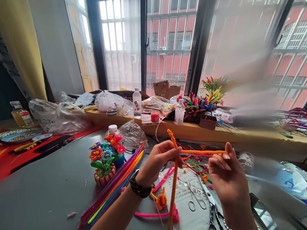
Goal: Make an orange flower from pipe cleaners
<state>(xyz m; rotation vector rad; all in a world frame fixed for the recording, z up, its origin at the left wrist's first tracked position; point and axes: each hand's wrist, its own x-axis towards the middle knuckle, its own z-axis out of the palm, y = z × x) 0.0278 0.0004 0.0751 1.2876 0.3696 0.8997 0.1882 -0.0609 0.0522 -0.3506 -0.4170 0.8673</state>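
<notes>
Across the back it's the barred windows (170, 43), and below them the grey surface (49, 178), busy along its right half. Behind it runs a wooden ledge (250, 135), crowded with plastic bags (109, 100) and bottles (137, 104). There's the printed sheet (191, 226), lying under the action, and a bundle of coloured pipe cleaners (116, 185) slanting beside the left forearm. Into the hands: the left hand (164, 155) pinches the orange pipe cleaner (174, 184) where two lengths meet, twisted tip poking up, the long part dropping downward. The right hand (226, 173) grips the far end of the sideways length, all of it aloft over the sheet. One stem or two? Can't tell! Left of the bundle, a striped flowerpot (105, 174); below the right hand, large scissors (210, 197); on the sheet, small scissors (196, 195); beside it, a little orange flower (161, 200).
</notes>
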